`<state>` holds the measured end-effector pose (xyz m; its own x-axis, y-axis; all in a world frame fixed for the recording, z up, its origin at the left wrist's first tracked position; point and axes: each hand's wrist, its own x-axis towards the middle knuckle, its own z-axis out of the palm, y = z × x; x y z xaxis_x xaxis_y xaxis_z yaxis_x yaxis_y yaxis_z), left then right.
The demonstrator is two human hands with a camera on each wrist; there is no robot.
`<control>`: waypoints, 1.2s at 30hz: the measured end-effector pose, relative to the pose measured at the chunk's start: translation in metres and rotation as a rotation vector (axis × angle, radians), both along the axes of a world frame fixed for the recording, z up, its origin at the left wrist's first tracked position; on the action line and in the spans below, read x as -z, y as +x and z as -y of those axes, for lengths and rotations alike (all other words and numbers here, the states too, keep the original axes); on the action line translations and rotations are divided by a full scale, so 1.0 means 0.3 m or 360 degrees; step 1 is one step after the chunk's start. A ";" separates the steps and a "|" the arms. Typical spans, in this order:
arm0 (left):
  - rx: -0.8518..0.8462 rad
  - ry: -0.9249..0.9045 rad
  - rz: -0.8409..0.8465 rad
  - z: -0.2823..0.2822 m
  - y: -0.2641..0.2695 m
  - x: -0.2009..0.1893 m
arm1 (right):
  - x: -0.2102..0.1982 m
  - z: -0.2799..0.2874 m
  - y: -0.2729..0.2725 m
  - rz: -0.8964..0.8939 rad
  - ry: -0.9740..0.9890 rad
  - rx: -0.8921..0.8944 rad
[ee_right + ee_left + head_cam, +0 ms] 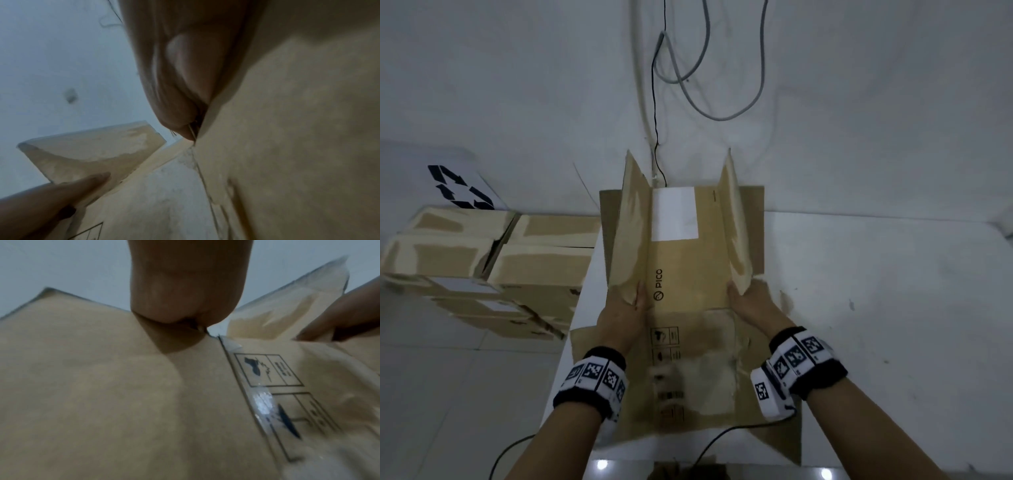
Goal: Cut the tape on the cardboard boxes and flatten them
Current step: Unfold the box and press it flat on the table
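An opened brown cardboard box (688, 267) with a PICO print and a white label (674, 212) lies on the white table (876, 308). Its two long side flaps stand up. My left hand (626, 308) holds the near corner of the left flap (626, 233), thumb on the inner side. My right hand (750, 303) holds the near corner of the right flap (736, 233) the same way. In the left wrist view the thumb (339, 313) lies against the flap (277, 309), and a strip of clear tape (263, 404) clings to the panel. The right thumb (61, 194) presses its flap (92, 154).
A stack of several taped cardboard boxes (482, 267) stands on the floor to the left of the table. Behind it leans a white sheet with recycling arrows (458, 186). Cables (688, 68) hang on the wall behind. A black wrist cable (722, 438) crosses the near flap.
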<state>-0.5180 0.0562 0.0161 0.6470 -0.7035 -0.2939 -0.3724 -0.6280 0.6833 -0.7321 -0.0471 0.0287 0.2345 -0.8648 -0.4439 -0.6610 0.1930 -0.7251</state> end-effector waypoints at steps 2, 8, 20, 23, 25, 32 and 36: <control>0.0082 0.0094 -0.0022 0.003 0.015 0.085 | 0.055 -0.013 -0.007 -0.0069 0.0003 -0.0037; -0.0112 0.0112 -0.0212 0.019 0.092 0.185 | 0.123 -0.014 -0.045 -0.0463 -0.0547 0.0011; -0.0091 -0.0256 0.0596 -0.061 0.009 0.397 | 0.432 -0.092 -0.127 -0.0588 -0.0848 0.0395; 0.0610 -0.0223 0.0685 -0.105 -0.076 0.466 | 0.491 -0.171 -0.077 -0.0436 -0.1014 -0.0062; 0.0811 -0.0075 0.0686 -0.131 -0.115 0.513 | 0.531 -0.233 -0.040 -0.0497 -0.0976 -0.0306; 0.0877 0.0063 0.0848 -0.136 -0.122 0.557 | 0.579 -0.275 -0.019 -0.0819 -0.0930 -0.0416; 0.0915 0.0076 0.0806 -0.129 -0.109 0.550 | 0.572 -0.269 -0.029 -0.0762 -0.0847 -0.0494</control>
<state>-0.5506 0.0949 -0.1488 0.2467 -0.9641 -0.0979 -0.9097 -0.2652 0.3194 -0.7408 0.0336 -0.1430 0.3879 -0.9161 -0.1017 -0.8924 -0.3457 -0.2902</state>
